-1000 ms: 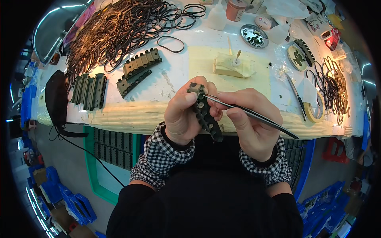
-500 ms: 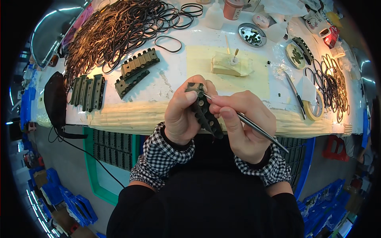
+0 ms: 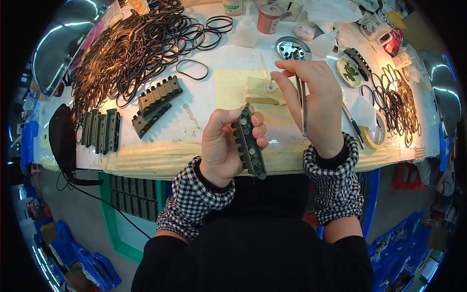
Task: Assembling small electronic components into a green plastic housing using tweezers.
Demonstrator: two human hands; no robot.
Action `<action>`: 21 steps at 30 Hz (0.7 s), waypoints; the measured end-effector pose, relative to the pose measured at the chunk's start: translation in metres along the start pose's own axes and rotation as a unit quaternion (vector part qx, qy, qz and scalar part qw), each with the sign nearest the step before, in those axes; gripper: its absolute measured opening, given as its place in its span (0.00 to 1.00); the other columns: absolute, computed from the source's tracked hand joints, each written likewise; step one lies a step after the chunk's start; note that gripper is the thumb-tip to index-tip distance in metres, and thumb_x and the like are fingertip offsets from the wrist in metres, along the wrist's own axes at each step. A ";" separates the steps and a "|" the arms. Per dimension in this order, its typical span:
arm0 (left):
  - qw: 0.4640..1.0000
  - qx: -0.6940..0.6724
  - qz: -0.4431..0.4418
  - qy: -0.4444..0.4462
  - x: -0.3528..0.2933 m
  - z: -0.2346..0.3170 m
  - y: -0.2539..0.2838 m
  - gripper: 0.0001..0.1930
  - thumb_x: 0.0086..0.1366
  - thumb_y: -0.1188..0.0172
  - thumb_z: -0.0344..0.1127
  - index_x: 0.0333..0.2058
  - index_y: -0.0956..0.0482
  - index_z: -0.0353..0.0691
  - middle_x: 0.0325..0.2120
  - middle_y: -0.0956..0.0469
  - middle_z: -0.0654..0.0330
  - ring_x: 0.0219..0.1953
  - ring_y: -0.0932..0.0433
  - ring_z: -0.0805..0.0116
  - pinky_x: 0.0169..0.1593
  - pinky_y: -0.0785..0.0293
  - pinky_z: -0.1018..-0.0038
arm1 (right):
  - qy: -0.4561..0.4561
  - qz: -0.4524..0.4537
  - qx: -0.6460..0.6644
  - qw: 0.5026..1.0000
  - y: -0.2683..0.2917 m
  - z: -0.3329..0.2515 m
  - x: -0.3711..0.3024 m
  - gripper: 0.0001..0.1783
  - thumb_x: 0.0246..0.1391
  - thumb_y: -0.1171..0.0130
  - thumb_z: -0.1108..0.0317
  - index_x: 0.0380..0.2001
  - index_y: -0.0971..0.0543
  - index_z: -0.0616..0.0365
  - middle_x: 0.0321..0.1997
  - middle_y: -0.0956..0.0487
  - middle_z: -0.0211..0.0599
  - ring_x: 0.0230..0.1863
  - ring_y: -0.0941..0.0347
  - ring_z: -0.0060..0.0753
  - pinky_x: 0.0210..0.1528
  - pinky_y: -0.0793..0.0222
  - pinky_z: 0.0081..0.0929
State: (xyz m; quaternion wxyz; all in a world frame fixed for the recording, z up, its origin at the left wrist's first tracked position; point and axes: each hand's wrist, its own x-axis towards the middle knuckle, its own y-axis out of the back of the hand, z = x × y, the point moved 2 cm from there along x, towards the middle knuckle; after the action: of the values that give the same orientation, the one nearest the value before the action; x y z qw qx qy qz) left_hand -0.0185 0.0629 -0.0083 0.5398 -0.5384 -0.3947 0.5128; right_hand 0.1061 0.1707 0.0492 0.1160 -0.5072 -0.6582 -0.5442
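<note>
Near the table's front edge, my left hand (image 3: 226, 141) is closed around a dark green model tank track piece (image 3: 249, 146), a long toothed part with round wheel-like discs. It is held tilted, its lower end pointing toward me. My right hand (image 3: 318, 100) has its thumb and fingers closed on metal tweezers (image 3: 304, 109), apart from the track piece. The tips of the tweezers are up by a round metal dish (image 3: 279, 54) that contains several small dark parts; whether they grip a part is too small to tell. Left of this hand sits a cream block (image 3: 258, 90) with a thin stick.
Black rubber bands (image 3: 136, 53) pile at the far left, with more (image 3: 401, 104) at the right. Several green track pieces (image 3: 99, 131) and a brown-green pair (image 3: 158, 97) lie at left. A pen-like tool (image 3: 353, 124), tape roll (image 3: 377, 138) and white bottle (image 3: 246, 31) are around.
My right hand with the tweezers has moved away from the track piece, up and right toward the metal dish. The left hand has turned the track piece, and the view has shifted slightly.
</note>
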 end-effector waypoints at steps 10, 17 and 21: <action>0.998 0.022 -0.051 0.014 -0.002 0.000 0.001 0.10 0.60 0.48 0.41 0.33 0.30 0.40 0.28 0.30 0.62 0.29 0.30 0.71 0.34 0.30 0.73 | -0.069 0.066 0.171 0.981 0.018 -0.028 -0.001 0.03 0.55 0.41 0.74 0.29 0.24 0.63 0.29 0.22 0.34 0.31 0.25 0.25 0.34 0.31 0.20; 0.997 0.038 -0.059 0.019 -0.003 -0.002 -0.001 0.14 0.59 0.47 0.41 0.38 0.32 0.38 0.28 0.34 0.64 0.28 0.33 0.73 0.30 0.29 0.76 | -0.300 -0.039 0.524 0.796 0.000 -0.045 -0.018 0.10 0.64 0.50 0.66 0.36 0.30 0.63 0.26 0.23 0.38 0.25 0.25 0.21 0.25 0.26 0.17; 0.998 0.021 -0.059 0.028 -0.002 -0.002 -0.001 0.13 0.59 0.48 0.41 0.37 0.27 0.39 0.28 0.28 0.61 0.29 0.29 0.70 0.33 0.29 0.72 | -0.288 -0.038 0.510 0.810 0.000 -0.045 -0.017 0.11 0.64 0.51 0.65 0.36 0.30 0.63 0.25 0.23 0.38 0.22 0.25 0.21 0.20 0.26 0.18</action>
State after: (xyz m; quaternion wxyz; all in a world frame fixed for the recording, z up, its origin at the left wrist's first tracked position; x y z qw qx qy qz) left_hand -0.0171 0.0605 -0.0076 0.5912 -0.5170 -0.3997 0.4726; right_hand 0.0960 0.1235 0.0543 0.1419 -0.4836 -0.8630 0.0365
